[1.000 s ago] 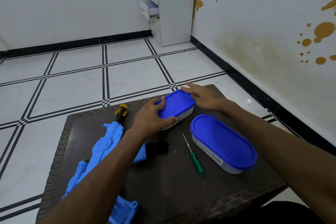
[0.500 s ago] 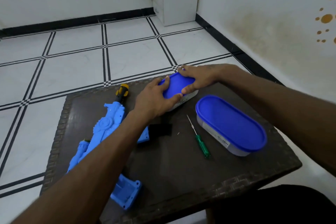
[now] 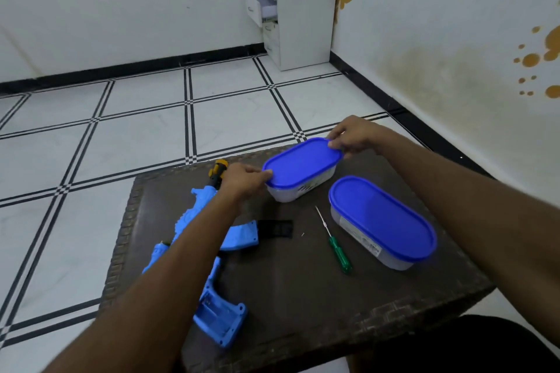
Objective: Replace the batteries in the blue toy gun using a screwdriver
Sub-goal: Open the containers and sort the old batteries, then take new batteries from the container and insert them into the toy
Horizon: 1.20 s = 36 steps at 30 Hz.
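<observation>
The blue toy gun point(image 3: 218, 315) lies on the left of the dark table point(image 3: 303, 306), partly hidden under my left forearm, its open battery compartment at the near end. A black battery cover point(image 3: 275, 228) lies beside it. The green-handled screwdriver point(image 3: 338, 251) lies in the middle. My left hand point(image 3: 242, 183) pinches the near-left rim of the blue lid point(image 3: 301, 160) on the far clear container. At the lid's far-right rim my right hand point(image 3: 353, 138) also pinches.
A second clear container with a blue lid point(image 3: 381, 221) stands on the right of the table. A tiny screw point(image 3: 303, 234) lies near the cover. A white drawer cabinet point(image 3: 298, 9) stands in the room's far corner. Tiled floor surrounds the table.
Both hands have shifted from resting on the far container's lid to pinching its two ends. The camera view tilted up again.
</observation>
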{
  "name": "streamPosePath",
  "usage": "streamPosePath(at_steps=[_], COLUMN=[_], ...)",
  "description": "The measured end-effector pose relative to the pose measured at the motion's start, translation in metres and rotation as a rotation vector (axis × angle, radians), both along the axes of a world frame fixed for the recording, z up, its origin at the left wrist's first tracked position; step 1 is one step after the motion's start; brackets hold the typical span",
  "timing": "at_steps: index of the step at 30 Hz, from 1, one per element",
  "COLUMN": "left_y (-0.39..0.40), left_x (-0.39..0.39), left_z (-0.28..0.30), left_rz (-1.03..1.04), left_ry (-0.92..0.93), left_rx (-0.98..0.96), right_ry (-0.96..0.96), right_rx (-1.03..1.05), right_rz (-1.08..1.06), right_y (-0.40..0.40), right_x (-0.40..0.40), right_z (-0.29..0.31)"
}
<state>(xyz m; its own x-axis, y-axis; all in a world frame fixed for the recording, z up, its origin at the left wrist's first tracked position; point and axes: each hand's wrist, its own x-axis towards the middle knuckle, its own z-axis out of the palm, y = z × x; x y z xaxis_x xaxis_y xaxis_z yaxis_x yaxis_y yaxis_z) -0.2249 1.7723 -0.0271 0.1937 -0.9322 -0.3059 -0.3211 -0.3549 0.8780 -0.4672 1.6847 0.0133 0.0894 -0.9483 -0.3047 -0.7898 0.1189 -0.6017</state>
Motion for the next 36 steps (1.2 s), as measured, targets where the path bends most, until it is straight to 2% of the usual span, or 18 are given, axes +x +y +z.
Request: streamPosePath(at_steps=[2,6,10,15,18,26,31,33,34,36], left_y=[0.006,0.005,0.006,0.006,-0.004,0.004,0.026,0.038,0.043,0.054], left_x=[-0.001,-0.003,-0.008,-0.012,-0.027,-0.083,-0.091,-0.093,-0.094,-0.095], left_z=[0.002,-0.007,-0.01,-0.005,0.002,0.016,0.006,0.004,0.004,0.003], left_rz=[0.032,0.119,0.18,0.199,0.23,0.006,-0.147,-0.175,-0.191,-0.232], left_ry=[0.13,0.257,0.287,0.22,0.234,0.215,0.04,-0.036,-0.06,-0.085], left_rx=[0.066,0.057,0.03,0.005,-0.083,-0.217,-0.244,-0.246,-0.245,-0.217], right_ry=[-0.089,-0.253,-0.297,-0.17,-0.238,-0.42,-0.524,-0.426,-0.247,0.164], right_rx=[0.065,0.125,0.118,0.033,0.018,0.04,0.048,0.004,-0.083,-0.39], right_rz=[-0.093,-0.231,-0.286,-0.306,-0.376,-0.625,-0.658,-0.634,-0.604,-0.494], right_y=[0.002,0.003,0.004,0.008,0.015,0.056,0.079,0.087,0.09,0.099], right_x=[0.0,-0.003,0.001,0.007,-0.012,-0.099,-0.102,-0.096,-0.094,-0.09], right_z=[-0.006,-0.018,-0.018,-0.012,-0.006,-0.016,-0.015,-0.017,-0.018,-0.019])
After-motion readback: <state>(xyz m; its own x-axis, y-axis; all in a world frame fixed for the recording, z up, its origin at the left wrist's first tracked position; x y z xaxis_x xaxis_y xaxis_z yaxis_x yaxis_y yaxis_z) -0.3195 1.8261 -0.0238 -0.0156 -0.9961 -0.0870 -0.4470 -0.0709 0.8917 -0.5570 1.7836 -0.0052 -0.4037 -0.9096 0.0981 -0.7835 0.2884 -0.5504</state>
